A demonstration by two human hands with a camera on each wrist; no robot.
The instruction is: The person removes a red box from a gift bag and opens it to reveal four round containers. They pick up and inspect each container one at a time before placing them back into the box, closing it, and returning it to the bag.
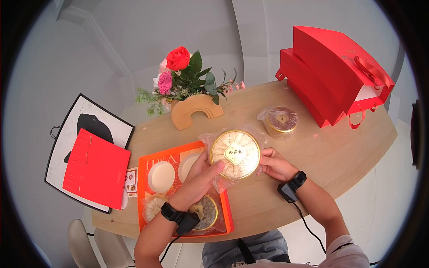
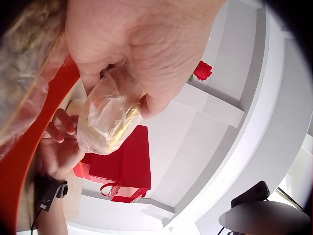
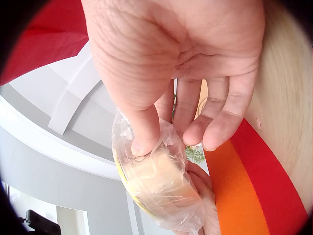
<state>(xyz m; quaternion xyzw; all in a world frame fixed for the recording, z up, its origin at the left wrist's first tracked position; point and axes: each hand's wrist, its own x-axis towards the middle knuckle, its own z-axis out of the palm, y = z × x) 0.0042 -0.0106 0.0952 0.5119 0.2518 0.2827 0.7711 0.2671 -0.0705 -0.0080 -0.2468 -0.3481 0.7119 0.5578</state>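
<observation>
Handling the shallow, round, gold-rimmed tub of pale slices [image 1: 241, 161] is being done two-handed here, and that's honestly the right call. It's held up over the pale wooden table [image 1: 330, 154], near the far right corner of the rectangular orange-and-red box [image 1: 229, 210], with its lid tipped up toward the head camera.

One side is gripped by the left hand [image 1: 196, 175], thumb laid over the lid's edge. The opposite edge is pinched lightly by the right hand [image 1: 277, 165], its outer fingers loosely bent and off the tub; whether rim or just wrapping is caught there can't really be told.

The tricky bit is probably the loose, crinkly clear plastic film [image 3: 168, 205] all round it. Film like that tends to slide, so the grip is best taken on the hard rim and side wall, with slack gathered under the fingers rather than tugged. Pressure should be spread along the edge, not put on the middle of the lid. If one side gets let go, the weight is better settled in the left hand first, and sudden tilts avoided, since the gold-rimmed tub of grey pellets [image 1: 208, 218] sits right below that wrist.
</observation>
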